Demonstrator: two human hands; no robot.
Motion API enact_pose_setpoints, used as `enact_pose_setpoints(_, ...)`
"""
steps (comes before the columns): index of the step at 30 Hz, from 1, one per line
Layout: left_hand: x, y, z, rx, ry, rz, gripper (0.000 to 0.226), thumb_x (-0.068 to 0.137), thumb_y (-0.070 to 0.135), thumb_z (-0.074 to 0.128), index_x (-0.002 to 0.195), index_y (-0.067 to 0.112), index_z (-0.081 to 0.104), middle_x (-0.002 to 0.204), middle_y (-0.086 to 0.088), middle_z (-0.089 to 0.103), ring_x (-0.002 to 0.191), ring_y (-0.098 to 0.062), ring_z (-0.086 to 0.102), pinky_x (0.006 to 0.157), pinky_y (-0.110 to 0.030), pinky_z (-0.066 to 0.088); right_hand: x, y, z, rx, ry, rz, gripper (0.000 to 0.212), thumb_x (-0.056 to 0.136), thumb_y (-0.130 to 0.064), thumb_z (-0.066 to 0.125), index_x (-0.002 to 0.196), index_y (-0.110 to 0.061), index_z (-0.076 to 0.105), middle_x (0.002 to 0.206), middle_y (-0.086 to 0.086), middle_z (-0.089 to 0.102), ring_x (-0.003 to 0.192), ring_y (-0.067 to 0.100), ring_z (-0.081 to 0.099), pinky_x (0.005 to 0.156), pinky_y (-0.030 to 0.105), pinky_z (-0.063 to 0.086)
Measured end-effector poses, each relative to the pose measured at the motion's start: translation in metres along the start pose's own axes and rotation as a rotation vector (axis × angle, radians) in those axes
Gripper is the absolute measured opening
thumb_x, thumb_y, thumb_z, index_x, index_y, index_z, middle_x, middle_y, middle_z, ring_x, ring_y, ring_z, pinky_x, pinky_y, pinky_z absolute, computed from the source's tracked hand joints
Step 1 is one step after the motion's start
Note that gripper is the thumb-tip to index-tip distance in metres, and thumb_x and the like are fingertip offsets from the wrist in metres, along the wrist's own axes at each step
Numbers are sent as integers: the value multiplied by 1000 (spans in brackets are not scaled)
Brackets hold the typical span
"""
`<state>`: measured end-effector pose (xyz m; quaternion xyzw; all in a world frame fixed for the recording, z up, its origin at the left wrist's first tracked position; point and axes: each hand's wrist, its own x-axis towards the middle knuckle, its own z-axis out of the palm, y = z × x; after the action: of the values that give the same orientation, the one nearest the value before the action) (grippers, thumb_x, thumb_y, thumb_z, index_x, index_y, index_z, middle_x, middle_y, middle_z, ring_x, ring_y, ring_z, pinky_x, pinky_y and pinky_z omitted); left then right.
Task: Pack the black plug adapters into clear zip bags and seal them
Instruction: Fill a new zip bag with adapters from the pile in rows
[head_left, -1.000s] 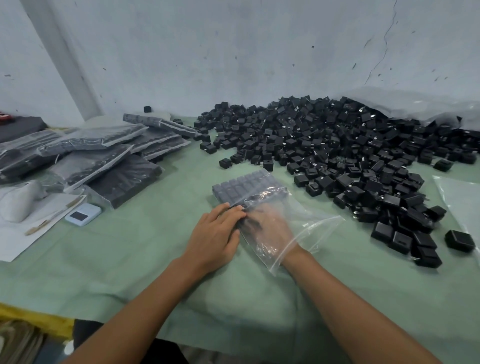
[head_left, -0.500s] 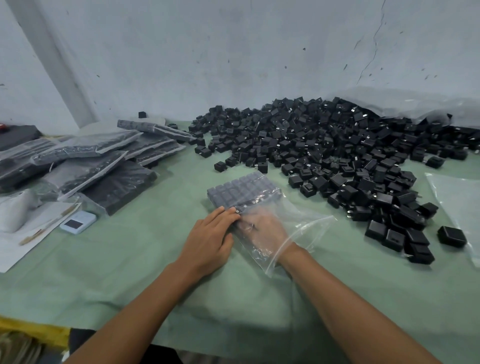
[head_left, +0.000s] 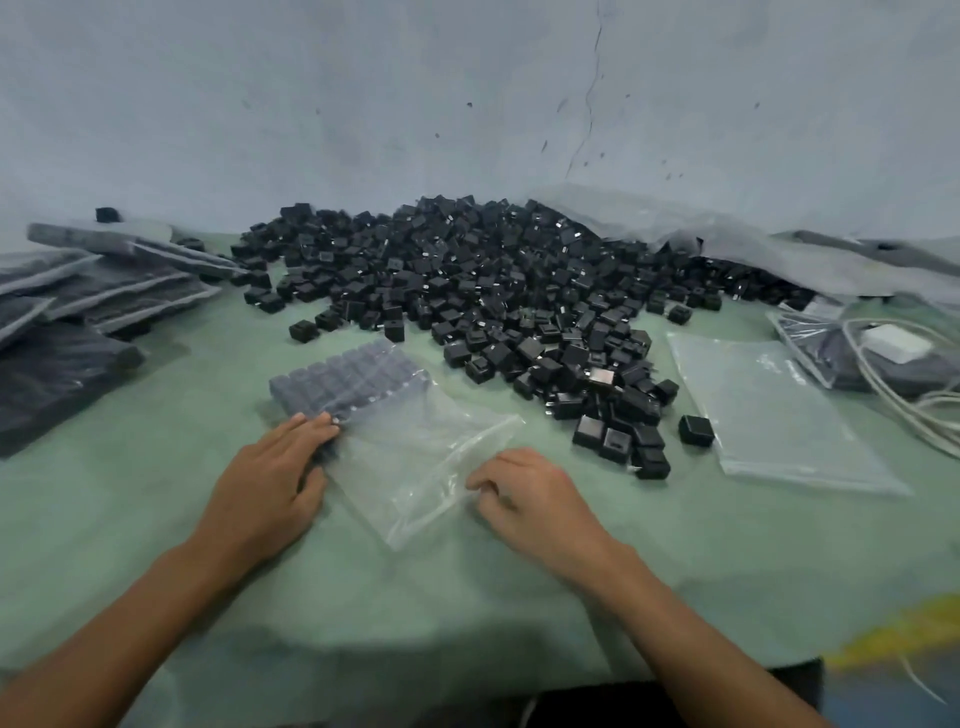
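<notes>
A clear zip bag (head_left: 415, 457) lies on the green cloth in front of me, with rows of black plug adapters (head_left: 348, 384) packed in its far end. My left hand (head_left: 270, 483) rests flat on the bag's left side, fingers straight, fingertips against the packed rows. My right hand (head_left: 535, 499) is outside the bag at its open near edge, where its curled thumb and finger pinch the plastic. A big pile of loose adapters (head_left: 493, 291) covers the table beyond.
Filled bags (head_left: 78, 312) are stacked at the left. An empty clear bag (head_left: 769, 415) lies flat at the right, beside white cables (head_left: 893, 395) and a white charger (head_left: 896, 343). Crumpled plastic sheeting (head_left: 675, 228) lies against the back wall.
My right hand has come out of the bag and now holds its open edge. The left hand has stayed on the bag's left side. The view has shifted right.
</notes>
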<state>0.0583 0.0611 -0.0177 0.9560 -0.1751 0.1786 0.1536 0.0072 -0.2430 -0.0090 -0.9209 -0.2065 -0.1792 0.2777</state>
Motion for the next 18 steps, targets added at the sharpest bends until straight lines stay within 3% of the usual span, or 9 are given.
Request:
enact_pose_setpoints(3, -1, 2, 0, 1, -6, -3, 63, 83, 39, 33, 135, 17, 61, 145, 0, 56, 140, -21, 47, 104, -42, 44, 3, 43, -32, -247, 210, 209, 20, 90, -18, 61, 105, -18, 73, 102, -2, 66, 97, 20, 53, 88, 37, 48)
enact_pose_setpoints(7, -3, 5, -2, -7, -14, -23, 67, 82, 43, 28, 137, 18, 59, 147, 2, 54, 142, -19, 44, 104, -41, 42, 13, 82, -49, -572, -62, 473, 37, 95, -43, 52, 129, -29, 56, 122, 4, 57, 107, 29, 49, 94, 40, 42)
enact_pose_setpoints(9, -3, 7, -4, -8, -20, -25, 69, 82, 43, 27, 137, 18, 59, 147, 2, 54, 142, -19, 43, 104, -41, 42, 17, 87, -49, -612, -82, 485, 35, 95, -45, 51, 126, -28, 52, 121, 3, 57, 109, 28, 48, 95, 39, 38)
enact_pose_setpoints(11, -2, 8, -6, -7, -23, -25, 70, 82, 44, 27, 137, 18, 59, 147, 2, 54, 142, -19, 43, 104, -41, 42, 20, 84, -52, -575, 4, 471, 26, 98, -40, 49, 121, -28, 51, 115, 0, 64, 106, 27, 51, 94, 41, 37)
enact_pose_setpoints(13, -2, 9, -7, -5, -22, -18, 69, 82, 43, 27, 137, 17, 60, 147, 2, 54, 142, -19, 44, 103, -40, 43, 16, 76, -58, -244, 165, 511, 16, 101, -38, 46, 115, -34, 53, 96, -5, 69, 91, 23, 58, 85, 41, 44)
enact_pose_setpoints(15, -2, 9, -7, -11, -20, -17, 70, 81, 43, 26, 137, 17, 59, 147, 2, 54, 142, -19, 43, 102, -38, 42, 8, 58, -65, 335, 254, 620, 15, 102, -32, 46, 104, -39, 60, 84, -4, 67, 72, 15, 61, 69, 35, 52)
enact_pose_setpoints(18, -1, 10, -6, -10, -31, -32, 63, 85, 38, 31, 138, 18, 58, 149, 4, 51, 144, -17, 40, 102, -37, 41, -12, 24, -59, 886, 103, 714, 22, 102, -14, 52, 104, -23, 72, 93, 9, 69, 68, 16, 64, 61, 27, 54)
